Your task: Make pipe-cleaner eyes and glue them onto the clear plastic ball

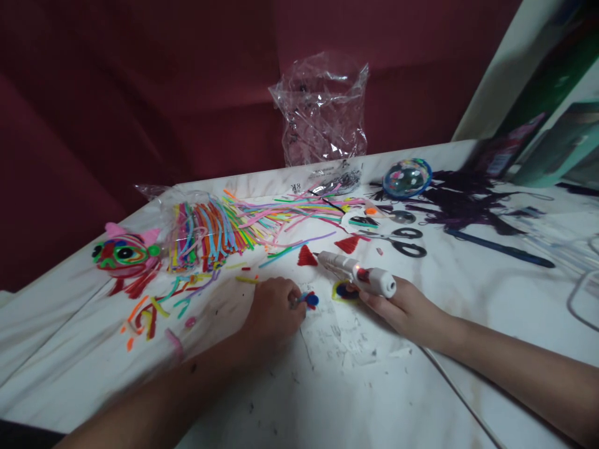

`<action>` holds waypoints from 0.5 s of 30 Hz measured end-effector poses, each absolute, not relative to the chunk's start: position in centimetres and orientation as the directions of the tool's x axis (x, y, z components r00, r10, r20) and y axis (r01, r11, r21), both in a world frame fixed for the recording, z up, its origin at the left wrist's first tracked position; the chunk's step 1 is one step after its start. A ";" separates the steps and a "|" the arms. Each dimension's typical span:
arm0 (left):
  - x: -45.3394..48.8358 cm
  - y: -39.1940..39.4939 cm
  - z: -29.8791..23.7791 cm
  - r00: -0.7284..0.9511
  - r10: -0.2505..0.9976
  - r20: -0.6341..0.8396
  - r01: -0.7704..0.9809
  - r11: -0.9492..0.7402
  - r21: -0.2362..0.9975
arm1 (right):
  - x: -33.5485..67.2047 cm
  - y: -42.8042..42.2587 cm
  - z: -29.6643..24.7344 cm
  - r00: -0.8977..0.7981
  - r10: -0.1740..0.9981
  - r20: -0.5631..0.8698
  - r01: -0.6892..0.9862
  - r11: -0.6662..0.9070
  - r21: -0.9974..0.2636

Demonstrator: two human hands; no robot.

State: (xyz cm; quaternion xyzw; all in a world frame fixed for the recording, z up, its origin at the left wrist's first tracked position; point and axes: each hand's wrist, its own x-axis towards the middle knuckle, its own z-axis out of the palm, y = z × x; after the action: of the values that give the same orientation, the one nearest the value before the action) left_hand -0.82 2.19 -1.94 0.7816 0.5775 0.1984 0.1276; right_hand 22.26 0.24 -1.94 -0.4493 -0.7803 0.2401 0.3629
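My left hand point(276, 305) is closed in a pinch near the middle of the table, with a small blue round piece point(312, 300) at its fingertips. Fingers of my right hand point(397, 308) wrap round a white glue gun point(344, 267), whose nozzle points left and away from me; a small orange light glows on its body. Below the gun lies a dark blue oval piece with a yellow rim point(345, 290), partly covered by my right fingers. Close to the nozzle is a red fan-shaped piece point(307, 255), and a second red fan-shaped piece point(347, 244) lies behind it.
Colourful pipe cleaners point(210, 231) spill from a clear bag at the back left. Beside them sits a pink-eared fuzzy figure point(125, 252). Scissors point(407, 242), a clear dome point(407, 178) and dark purple strands point(463, 199) lie right. A cord point(456, 386) trails towards me.
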 end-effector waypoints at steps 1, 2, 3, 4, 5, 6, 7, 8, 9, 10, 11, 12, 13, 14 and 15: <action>-0.8 2.2 -2.0 0.253 0.954 0.164 0.850 -0.300 0.432 | 22.3 0.2 -2.0 -0.337 0.875 0.348 0.524 0.481 -0.703; -0.9 2.2 -2.0 0.252 0.953 0.166 0.848 -0.300 0.436 | 22.3 0.2 -2.1 -0.341 0.874 0.346 0.521 0.482 -0.704; -0.9 2.2 -2.0 0.254 0.953 0.166 0.846 -0.302 0.439 | 22.3 0.2 -2.1 -0.339 0.874 0.346 0.521 0.482 -0.705; -0.9 2.2 -2.0 0.255 0.953 0.164 0.844 -0.303 0.442 | 22.3 0.2 -2.1 -0.340 0.875 0.345 0.523 0.480 -0.704; -0.9 2.1 -2.0 0.256 0.953 0.163 0.843 -0.303 0.445 | 22.3 0.2 -2.1 -0.336 0.878 0.342 0.526 0.476 -0.704; -0.9 2.1 -1.9 0.257 0.953 0.159 0.841 -0.302 0.450 | 22.3 0.2 -2.0 -0.330 0.881 0.340 0.530 0.471 -0.705; -1.0 2.1 -1.9 0.258 0.953 0.156 0.839 -0.301 0.453 | 22.3 0.2 -2.0 -0.328 0.882 0.340 0.532 0.469 -0.705; -1.0 2.1 -1.9 0.260 0.954 0.152 0.837 -0.301 0.457 | 22.2 0.2 -1.9 -0.328 0.882 0.339 0.532 0.469 -0.705; -1.0 2.1 -1.9 0.259 0.954 0.149 0.837 -0.299 0.459 | 22.2 0.2 -1.9 -0.326 0.882 0.341 0.531 0.469 -0.706; -1.1 2.1 -2.0 0.259 0.954 0.151 0.836 -0.300 0.460 | 22.2 0.2 -1.8 -0.327 0.880 0.345 0.528 0.472 -0.706; -1.1 2.1 -2.0 0.260 0.953 0.155 0.834 -0.302 0.462 | 22.2 0.2 -1.8 -0.329 0.878 0.349 0.525 0.477 -0.705; -1.2 2.1 -2.1 0.262 0.952 0.159 0.831 -0.306 0.464 | 22.3 0.2 -1.8 -0.333 0.876 0.349 0.523 0.479 -0.705; -1.3 2.1 -2.1 0.266 0.950 0.163 0.826 -0.312 0.470 | 22.3 0.2 -1.8 -0.336 0.876 0.347 0.522 0.480 -0.705; -1.3 2.0 -2.1 0.271 0.948 0.166 0.820 -0.317 0.477 | 22.3 0.2 -1.8 -0.340 0.875 0.345 0.521 0.481 -0.706; -1.4 2.0 -2.1 0.279 0.946 0.166 0.814 -0.325 0.481 | 22.3 0.3 -1.8 -0.345 0.874 0.343 0.520 0.482 -0.705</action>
State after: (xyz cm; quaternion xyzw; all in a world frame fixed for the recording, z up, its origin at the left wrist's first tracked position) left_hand -1.37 2.04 -2.08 0.7850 0.5604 0.2151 0.1531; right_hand 22.31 0.26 -1.82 -0.4454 -0.7821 0.2462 0.3595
